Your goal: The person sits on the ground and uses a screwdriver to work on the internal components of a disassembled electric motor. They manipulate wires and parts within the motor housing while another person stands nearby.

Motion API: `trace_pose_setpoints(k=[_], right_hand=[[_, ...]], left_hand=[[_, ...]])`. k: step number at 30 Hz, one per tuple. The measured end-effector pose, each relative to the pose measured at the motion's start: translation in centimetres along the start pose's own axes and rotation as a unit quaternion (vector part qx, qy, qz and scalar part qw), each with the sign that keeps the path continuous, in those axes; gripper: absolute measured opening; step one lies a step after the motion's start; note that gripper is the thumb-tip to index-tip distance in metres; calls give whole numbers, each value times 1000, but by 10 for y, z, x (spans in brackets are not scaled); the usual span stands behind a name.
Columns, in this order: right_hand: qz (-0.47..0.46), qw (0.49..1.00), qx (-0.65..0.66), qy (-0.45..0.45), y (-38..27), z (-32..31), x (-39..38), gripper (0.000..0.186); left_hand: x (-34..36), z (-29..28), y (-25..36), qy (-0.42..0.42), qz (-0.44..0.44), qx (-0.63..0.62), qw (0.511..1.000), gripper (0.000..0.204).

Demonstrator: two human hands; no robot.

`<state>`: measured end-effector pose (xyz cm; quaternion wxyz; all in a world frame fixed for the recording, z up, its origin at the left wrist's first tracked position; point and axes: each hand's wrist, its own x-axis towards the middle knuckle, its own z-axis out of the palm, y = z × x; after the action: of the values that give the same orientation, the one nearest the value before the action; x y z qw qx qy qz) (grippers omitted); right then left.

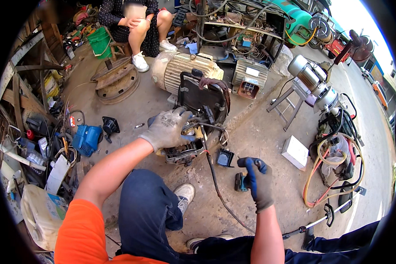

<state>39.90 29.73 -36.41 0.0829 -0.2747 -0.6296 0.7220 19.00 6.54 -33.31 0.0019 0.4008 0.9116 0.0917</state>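
Observation:
My left hand (169, 130) in a grey glove grips at the top of a black-framed machine (185, 152), among its hoses and wires; exactly what the fingers hold is hidden. Behind it a black panel (193, 97) stands upright. A black cable (220, 193) runs from the machine across the floor. My right hand (258, 185), in a grey and blue glove, is raised with fingers curled around something dark that I cannot make out, beside a teal and black cordless tool (240, 181). An open black case (224, 156) lies between my hands.
A seated person's legs (141, 33) are behind a rusty rim (112, 90). Motors (180, 72) stand beyond the machine. Clutter (39, 154) lines the left. A white box (295, 152), a stool with a silver machine (308, 77) and coiled hoses (334, 171) are right; a road (372, 145) lies beyond.

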Motion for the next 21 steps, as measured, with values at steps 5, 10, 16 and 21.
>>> trace_pose_setpoints(k=[5,10,16,21], right_hand=[[-133,969,-207,-24,7,79,22,26],[-198,900,-388,25,14,117,63,37],[-28,956,-290,-45,23,123,93,43],[-41,977,-207,15,63,125,117,39]], left_hand=[[2,4,0,27,20,1,999,77],[-4,2,-6,29,15,-10,999,75],[-5,1,-4,20,21,-8,1000,79],[-2,1,0,24,34,-15,999,79]])
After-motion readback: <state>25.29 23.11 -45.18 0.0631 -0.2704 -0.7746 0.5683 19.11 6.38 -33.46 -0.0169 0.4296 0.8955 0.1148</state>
